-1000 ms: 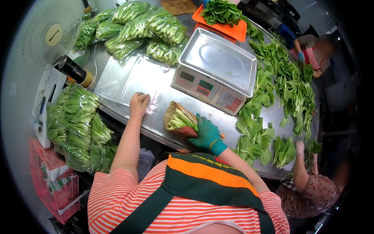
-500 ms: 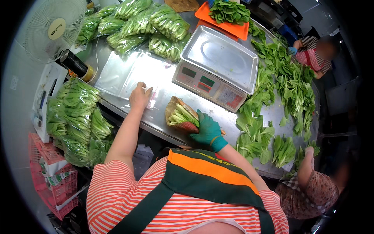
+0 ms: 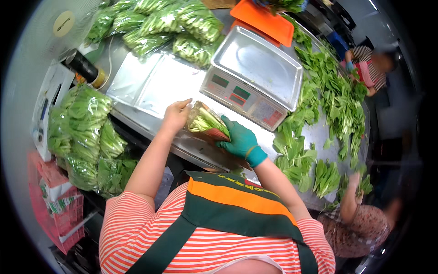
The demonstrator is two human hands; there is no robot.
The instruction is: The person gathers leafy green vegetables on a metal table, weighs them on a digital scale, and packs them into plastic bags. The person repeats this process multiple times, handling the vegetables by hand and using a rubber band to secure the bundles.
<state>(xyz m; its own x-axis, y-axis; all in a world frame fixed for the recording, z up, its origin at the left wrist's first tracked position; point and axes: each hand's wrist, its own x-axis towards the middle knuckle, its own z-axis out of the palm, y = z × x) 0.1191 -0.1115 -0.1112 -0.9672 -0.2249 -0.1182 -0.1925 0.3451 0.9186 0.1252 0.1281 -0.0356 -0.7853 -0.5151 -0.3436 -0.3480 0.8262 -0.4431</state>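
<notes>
My right hand [image 3: 240, 141], in a teal glove, grips a bunch of leafy greens [image 3: 206, 122] in a clear bag with a reddish edge. It holds the bunch just above the steel table [image 3: 150, 86], in front of the scale. My bare left hand [image 3: 176, 114] touches the open end of that bag, fingers pinched on its rim. Flat clear bags [image 3: 137, 80] lie on the table just beyond my left hand.
A digital scale [image 3: 253, 75] with a steel pan stands behind the hands. Bagged greens [image 3: 169, 23] pile up at the back, more bagged greens [image 3: 82, 137] at the left. Loose greens [image 3: 328, 96] cover the right side. An orange tray [image 3: 264, 20], a fan [image 3: 54, 27], other persons' hands [image 3: 353, 182].
My left hand has moved right from the flat bags to the bag's mouth at the bunch. The right hand with the bunch has stayed about where it was.
</notes>
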